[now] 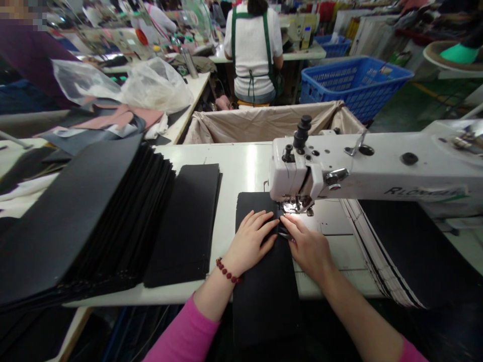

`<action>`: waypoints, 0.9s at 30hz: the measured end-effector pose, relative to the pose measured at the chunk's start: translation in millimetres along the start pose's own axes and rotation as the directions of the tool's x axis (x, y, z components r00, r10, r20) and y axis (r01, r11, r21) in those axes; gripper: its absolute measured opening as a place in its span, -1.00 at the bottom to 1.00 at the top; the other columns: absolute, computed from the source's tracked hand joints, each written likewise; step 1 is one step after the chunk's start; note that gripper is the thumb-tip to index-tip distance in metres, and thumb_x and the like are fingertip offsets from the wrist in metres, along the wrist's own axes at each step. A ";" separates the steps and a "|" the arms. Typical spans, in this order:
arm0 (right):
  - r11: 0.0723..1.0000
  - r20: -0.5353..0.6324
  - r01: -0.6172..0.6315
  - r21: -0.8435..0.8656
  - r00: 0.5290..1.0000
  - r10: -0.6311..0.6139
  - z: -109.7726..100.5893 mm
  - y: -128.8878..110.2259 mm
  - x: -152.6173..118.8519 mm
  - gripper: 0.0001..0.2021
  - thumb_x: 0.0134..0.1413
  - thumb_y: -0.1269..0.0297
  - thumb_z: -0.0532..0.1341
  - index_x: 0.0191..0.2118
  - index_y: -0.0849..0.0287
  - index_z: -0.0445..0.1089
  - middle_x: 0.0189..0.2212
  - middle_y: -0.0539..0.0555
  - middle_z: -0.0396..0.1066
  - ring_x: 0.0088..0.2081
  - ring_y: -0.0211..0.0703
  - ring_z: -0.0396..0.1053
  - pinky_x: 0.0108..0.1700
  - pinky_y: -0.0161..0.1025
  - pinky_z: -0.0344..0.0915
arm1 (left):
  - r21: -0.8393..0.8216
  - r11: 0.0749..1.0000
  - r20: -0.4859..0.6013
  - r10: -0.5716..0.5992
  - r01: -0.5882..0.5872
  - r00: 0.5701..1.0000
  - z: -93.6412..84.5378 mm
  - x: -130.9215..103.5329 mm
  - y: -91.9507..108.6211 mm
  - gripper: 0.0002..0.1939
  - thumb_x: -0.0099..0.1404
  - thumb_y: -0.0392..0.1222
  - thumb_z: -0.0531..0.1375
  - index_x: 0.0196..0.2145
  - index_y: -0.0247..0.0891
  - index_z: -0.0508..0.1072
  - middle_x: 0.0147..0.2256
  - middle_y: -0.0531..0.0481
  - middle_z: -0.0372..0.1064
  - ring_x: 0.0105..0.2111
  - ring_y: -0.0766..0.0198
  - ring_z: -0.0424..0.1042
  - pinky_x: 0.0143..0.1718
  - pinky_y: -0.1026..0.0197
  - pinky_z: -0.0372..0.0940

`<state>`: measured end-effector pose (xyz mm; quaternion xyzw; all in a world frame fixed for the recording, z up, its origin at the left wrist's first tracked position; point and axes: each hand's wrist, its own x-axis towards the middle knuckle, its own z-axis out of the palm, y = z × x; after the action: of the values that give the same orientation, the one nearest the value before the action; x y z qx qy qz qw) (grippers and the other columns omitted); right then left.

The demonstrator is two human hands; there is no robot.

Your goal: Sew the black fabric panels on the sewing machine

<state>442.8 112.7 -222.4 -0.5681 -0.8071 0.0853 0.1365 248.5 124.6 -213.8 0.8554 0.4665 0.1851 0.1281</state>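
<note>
black pc [266, 301] under l hand [252, 240], fingers spread; r hand [311, 249] nr presser ft [292, 207], can't tell grip.

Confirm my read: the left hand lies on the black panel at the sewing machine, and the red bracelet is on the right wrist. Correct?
No, the head view shows the red bracelet on the left wrist, not the right. The left hand does lie on the black panel at the sewing machine.

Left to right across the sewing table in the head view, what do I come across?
Tall stack of black panels → lower stack of black panels → left hand → right hand → pale-edged stack of dark panels.
</note>
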 end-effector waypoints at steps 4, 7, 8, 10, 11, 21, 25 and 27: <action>1.000 0.008 -0.009 -0.015 1.000 0.010 -1.2 -0.1 -0.3 -0.45 0.12 0.46 0.06 0.24 0.00 0.14 0.23 -0.02 0.18 -0.06 -0.14 0.41 -0.13 -0.23 0.39 | 0.000 1.000 -0.004 0.004 -0.004 1.000 0.5 -0.3 -0.6 -0.61 0.37 -0.17 0.10 0.14 -0.08 0.30 0.19 -0.02 0.19 0.22 0.12 0.12 0.30 -0.11 -0.05; 1.000 0.014 -0.008 -0.029 1.000 0.009 -2.2 -0.2 -0.6 -0.44 0.10 0.46 0.06 0.24 0.01 0.15 0.22 0.00 0.19 -0.08 -0.14 0.42 -0.15 -0.23 0.39 | 0.000 1.000 -0.001 0.007 -0.007 1.000 0.8 -0.7 -0.9 -0.61 0.37 -0.18 0.10 0.14 -0.07 0.30 0.19 -0.03 0.19 0.23 0.10 0.11 0.29 -0.13 -0.05; 1.000 0.015 -0.006 -0.030 1.000 0.006 -2.4 -0.2 -0.7 -0.44 0.10 0.46 0.06 0.24 0.01 0.15 0.22 0.00 0.19 -0.07 -0.13 0.42 -0.14 -0.23 0.39 | 0.000 1.000 0.001 0.006 -0.006 1.000 0.9 -0.9 -1.1 -0.61 0.37 -0.18 0.10 0.14 -0.07 0.30 0.19 -0.03 0.19 0.23 0.10 0.11 0.29 -0.13 -0.05; 1.000 0.014 -0.002 -0.027 1.000 0.002 -2.3 -0.2 -0.8 -0.43 0.09 0.47 0.06 0.24 0.02 0.14 0.22 0.00 0.19 -0.06 -0.13 0.41 -0.13 -0.22 0.39 | -0.001 1.000 0.003 0.005 -0.005 1.000 1.3 -1.3 -1.4 -0.61 0.37 -0.19 0.10 0.14 -0.07 0.29 0.20 -0.02 0.18 0.23 0.11 0.10 0.30 -0.12 -0.06; 1.000 0.013 -0.001 -0.023 1.000 0.002 -2.0 -0.2 -0.8 -0.42 0.09 0.48 0.06 0.25 0.01 0.14 0.22 0.00 0.19 -0.05 -0.13 0.41 -0.12 -0.21 0.39 | -0.001 1.000 0.004 0.003 -0.003 1.000 1.5 -1.4 -1.6 -0.60 0.37 -0.19 0.10 0.15 -0.07 0.29 0.20 -0.02 0.18 0.24 0.11 0.10 0.30 -0.12 -0.06; 1.000 0.011 -0.001 -0.010 1.000 0.001 -0.5 1.3 -0.9 -0.41 0.08 0.49 0.06 0.24 0.01 0.14 0.22 -0.03 0.19 -0.04 -0.13 0.40 -0.12 -0.21 0.39 | 0.014 1.000 0.015 -0.008 0.008 1.000 1.6 -1.4 -2.2 -0.61 0.38 -0.20 0.09 0.15 -0.08 0.28 0.21 -0.03 0.16 0.25 0.12 0.07 0.31 -0.11 -0.09; 1.000 0.012 -0.004 -0.009 1.000 0.004 0.5 1.2 -1.3 -0.41 0.08 0.48 0.06 0.25 0.00 0.14 0.22 -0.02 0.19 -0.05 -0.13 0.40 -0.11 -0.21 0.39 | 0.017 1.000 0.009 -0.009 0.009 1.000 1.4 -1.1 -2.7 -0.60 0.38 -0.21 0.08 0.16 -0.07 0.27 0.21 -0.03 0.16 0.25 0.11 0.08 0.30 -0.13 -0.07; 1.000 0.008 -0.005 -0.004 1.000 0.005 0.8 1.0 -1.6 -0.42 0.08 0.49 0.06 0.24 0.00 0.14 0.22 -0.02 0.18 -0.05 -0.13 0.40 -0.11 -0.21 0.38 | 0.017 1.000 0.012 -0.008 0.007 1.000 0.9 -0.9 -2.5 -0.60 0.38 -0.22 0.07 0.16 -0.07 0.27 0.20 -0.04 0.16 0.24 0.10 0.08 0.29 -0.13 -0.05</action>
<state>444.0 111.6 -223.6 -0.5700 -0.8064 0.0862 0.1317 246.6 125.2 -215.8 0.8557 0.4706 0.1756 0.1242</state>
